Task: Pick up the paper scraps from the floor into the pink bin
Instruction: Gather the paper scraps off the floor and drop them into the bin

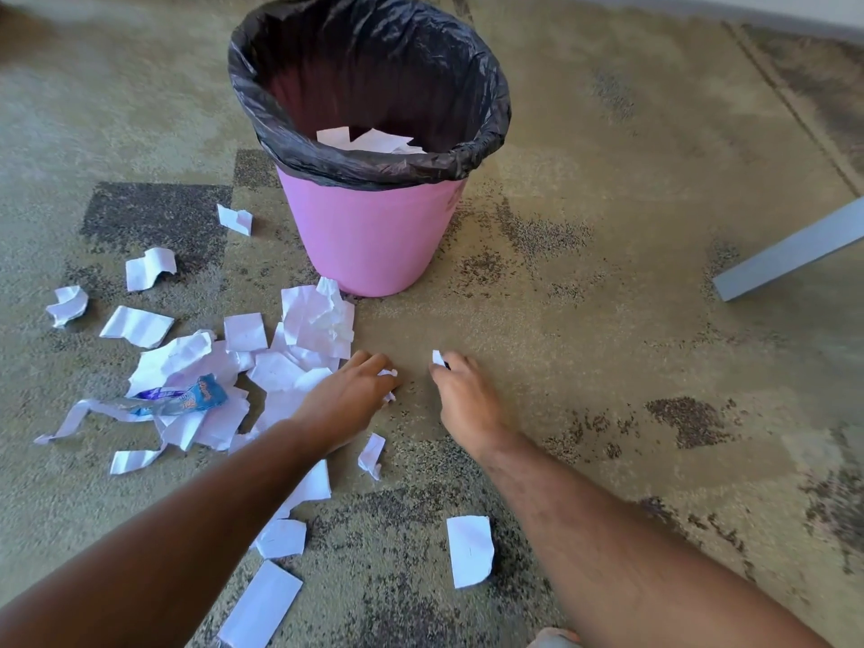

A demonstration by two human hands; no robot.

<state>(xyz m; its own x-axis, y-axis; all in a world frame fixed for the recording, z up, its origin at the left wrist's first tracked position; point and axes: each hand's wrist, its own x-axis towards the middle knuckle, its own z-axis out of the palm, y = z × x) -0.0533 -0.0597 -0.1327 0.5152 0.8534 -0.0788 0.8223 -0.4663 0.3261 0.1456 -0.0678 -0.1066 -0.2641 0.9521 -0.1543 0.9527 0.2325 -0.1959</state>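
The pink bin (369,236) stands upright on the carpet, lined with a black bag (299,147), and a few white scraps (374,140) lie inside it. Many white paper scraps (308,320) are strewn on the floor left of and in front of the bin. My left hand (348,395) is low over the carpet with its fingers closed on a small white scrap (388,374). Just to its right, my right hand (460,390) pinches another small white scrap (438,357) at its fingertips.
A blue and white plastic wrapper (187,399) lies among the scraps at the left. A grey slanted furniture leg (790,250) stands at the right. More scraps lie close to me, such as one piece (470,549) between my forearms. The patterned carpet (608,320) covers the floor.
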